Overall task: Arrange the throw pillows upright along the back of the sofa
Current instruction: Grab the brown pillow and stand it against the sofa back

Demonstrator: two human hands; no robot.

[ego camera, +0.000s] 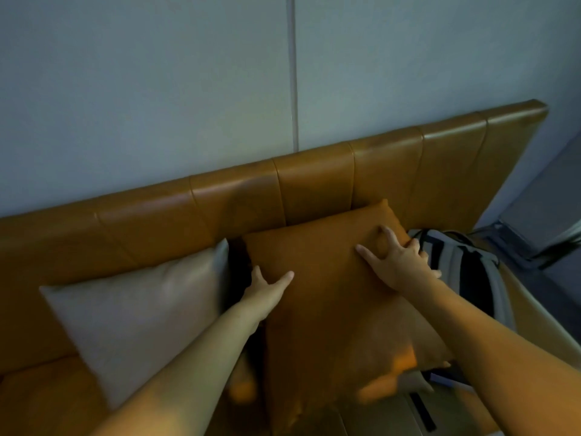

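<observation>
An orange throw pillow [327, 297] leans against the tan leather sofa back [220, 209] in the middle of the view. My left hand [267, 287] grips its left edge, thumb in front and fingers hidden behind. My right hand [399, 262] presses on its upper right corner with fingers spread and curled over the edge. A beige-grey pillow [141, 313] leans upright against the back to the left, just apart from the orange one. A black-and-grey striped pillow [465, 272] lies to the right, partly hidden behind my right hand and the orange pillow.
A pale wall [157, 89] with a vertical seam rises behind the sofa. The sofa's right end [515, 158] meets grey floor with a grey object [540, 228] there. A grey item with a dark slot [408, 413] lies on the seat at the bottom.
</observation>
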